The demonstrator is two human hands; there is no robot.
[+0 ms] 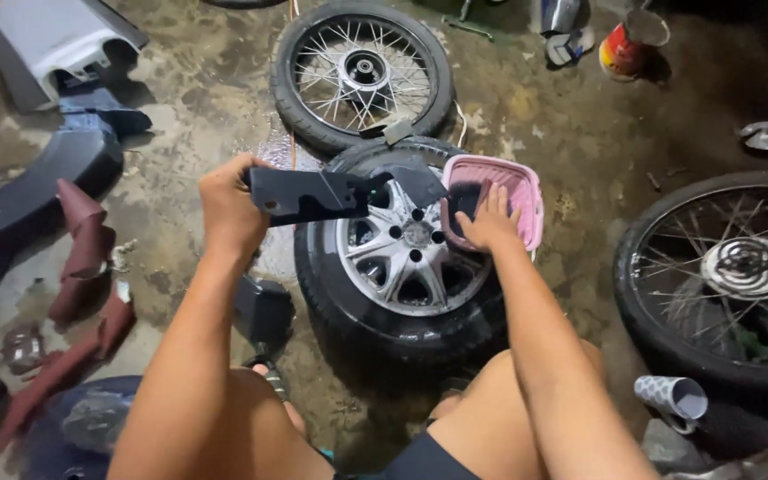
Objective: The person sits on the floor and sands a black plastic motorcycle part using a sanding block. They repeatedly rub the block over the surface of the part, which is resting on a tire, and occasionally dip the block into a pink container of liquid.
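Observation:
My left hand [231,206] grips one end of a dark plastic panel [331,192] and holds it level above a car wheel [397,258] with a silver alloy rim that lies flat on the floor. My right hand [489,220] reaches into a pink plastic basin [526,191] resting on the wheel's right side, fingers spread on something dark inside it. My bare knees are at the bottom of the view.
A spoked motorcycle wheel [362,67] lies behind the car wheel, another spoked wheel [731,267] at the right. Dark and maroon body panels [82,249] lie at the left on the wet concrete floor. A red can [626,49] stands at the back, a paper cup [673,398] lower right.

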